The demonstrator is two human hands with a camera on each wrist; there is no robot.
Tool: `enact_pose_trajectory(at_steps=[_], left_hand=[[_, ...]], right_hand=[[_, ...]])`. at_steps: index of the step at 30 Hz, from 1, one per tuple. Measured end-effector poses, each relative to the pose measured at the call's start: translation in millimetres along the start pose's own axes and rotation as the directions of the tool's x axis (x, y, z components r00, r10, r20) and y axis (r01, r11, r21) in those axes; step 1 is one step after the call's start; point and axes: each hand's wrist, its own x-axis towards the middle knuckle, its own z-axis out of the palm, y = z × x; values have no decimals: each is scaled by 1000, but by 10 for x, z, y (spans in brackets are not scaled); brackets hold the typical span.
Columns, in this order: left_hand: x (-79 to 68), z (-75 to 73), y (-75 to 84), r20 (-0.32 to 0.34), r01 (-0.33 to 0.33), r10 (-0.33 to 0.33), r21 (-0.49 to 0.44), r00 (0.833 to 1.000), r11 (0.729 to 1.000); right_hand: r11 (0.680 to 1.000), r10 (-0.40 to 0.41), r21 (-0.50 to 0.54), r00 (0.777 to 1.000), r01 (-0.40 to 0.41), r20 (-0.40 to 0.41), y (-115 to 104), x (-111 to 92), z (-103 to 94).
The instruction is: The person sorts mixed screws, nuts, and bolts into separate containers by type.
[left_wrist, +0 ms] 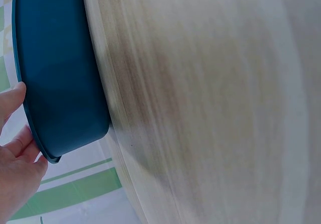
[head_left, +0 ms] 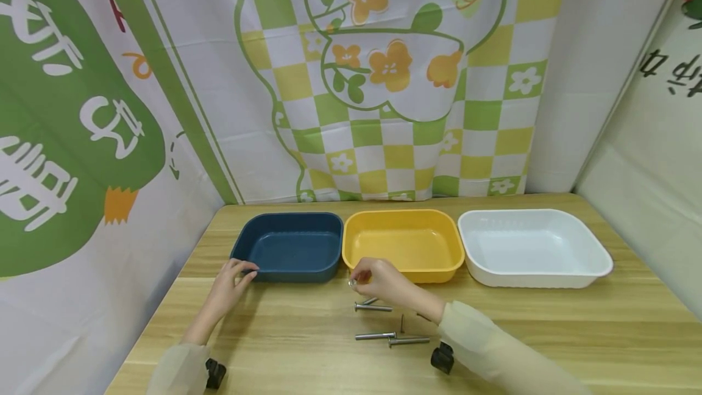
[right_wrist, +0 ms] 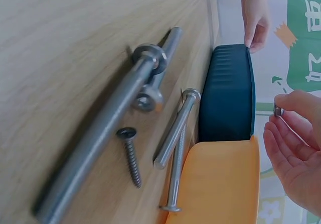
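Note:
My left hand point(head_left: 223, 288) holds the near left corner of a dark blue plastic bin point(head_left: 296, 274), thumb and fingers at its rim. In the left wrist view, the thumb and fingers lie along the edge of that bin point(left_wrist: 60, 78). Over the front rim of a yellow bin point(head_left: 406, 274), my right hand point(head_left: 384, 282) pinches a small shiny metal nut point(right_wrist: 278, 110) between thumb and fingertips. Below that hand, several long metal bolts point(head_left: 375, 336) lie on the table beside a dark screw point(right_wrist: 131, 156).
A white bin point(head_left: 540, 279) stands right of the yellow one, the three bins in a row along the back of the wooden table point(head_left: 290, 334). Behind them hangs a patterned cloth point(head_left: 384, 139), with printed cloth on both sides too.

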Motion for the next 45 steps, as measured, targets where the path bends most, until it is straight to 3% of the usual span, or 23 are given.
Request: enact_pose_trajectory(at_steps=[11,36,45], left_hand=[[2,4,1,-6,-3,3,1,1000,1000],[-9,-24,36,11,20,-20,-6,1000,1000],[-9,-9,31,-7,6,-6,5,1000,1000]], right_hand=[[999,28,23,998,-27,-59,15,170,78],[977,184,127,979,-173,-84,36,463,275],[971,206,140,974,-191,-97,24,531,324]])
